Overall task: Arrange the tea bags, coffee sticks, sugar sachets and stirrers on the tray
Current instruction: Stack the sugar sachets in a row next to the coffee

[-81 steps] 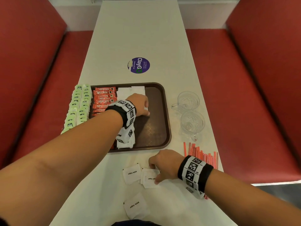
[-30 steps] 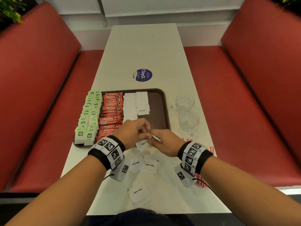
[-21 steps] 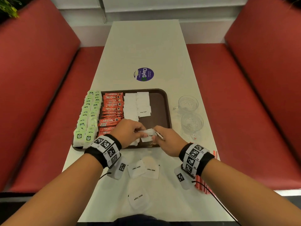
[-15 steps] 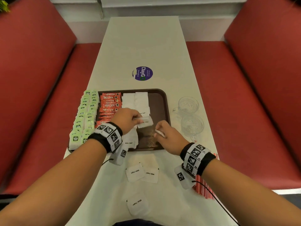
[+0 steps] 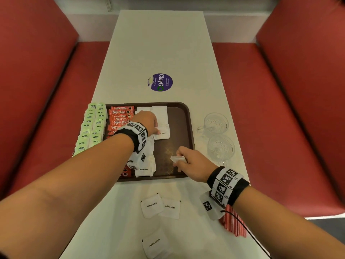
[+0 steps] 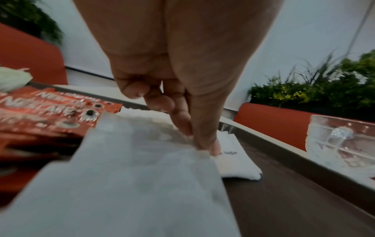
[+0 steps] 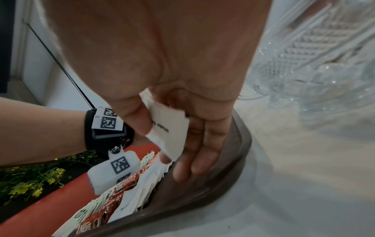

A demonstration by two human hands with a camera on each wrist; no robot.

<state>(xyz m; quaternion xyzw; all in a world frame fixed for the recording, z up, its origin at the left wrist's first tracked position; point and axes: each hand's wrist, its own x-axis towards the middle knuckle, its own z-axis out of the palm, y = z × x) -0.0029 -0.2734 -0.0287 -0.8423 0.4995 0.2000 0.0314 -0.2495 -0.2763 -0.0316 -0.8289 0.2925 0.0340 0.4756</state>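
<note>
The brown tray [image 5: 178,126] holds rows of green tea bags [image 5: 91,126], red coffee sticks [image 5: 121,116] and white sugar sachets [image 5: 160,114]. My left hand [image 5: 155,128] reaches over the tray, and its thumb and forefinger pinch the left edge of a sugar sachet [image 5: 162,134] lying at the near end of the right sugar column. In the left wrist view the fingertips [image 6: 212,146] sit on that sachet [image 6: 233,160]. My right hand [image 5: 183,158] hovers over the tray's near right part, pinching another sachet [image 7: 170,128]. Red stirrers [image 5: 233,224] lie under my right wrist.
Three loose sugar sachets lie on the white table in front of the tray: two together [image 5: 160,206] and one nearer [image 5: 155,246]. Two glass cups [image 5: 217,135] stand right of the tray. A purple sticker [image 5: 160,82] is farther back. Red bench seats flank the table.
My left hand took a sachet from my right hand and carried it forward onto the right sugar column. My right hand kept a second sachet and stayed over the tray's near part.
</note>
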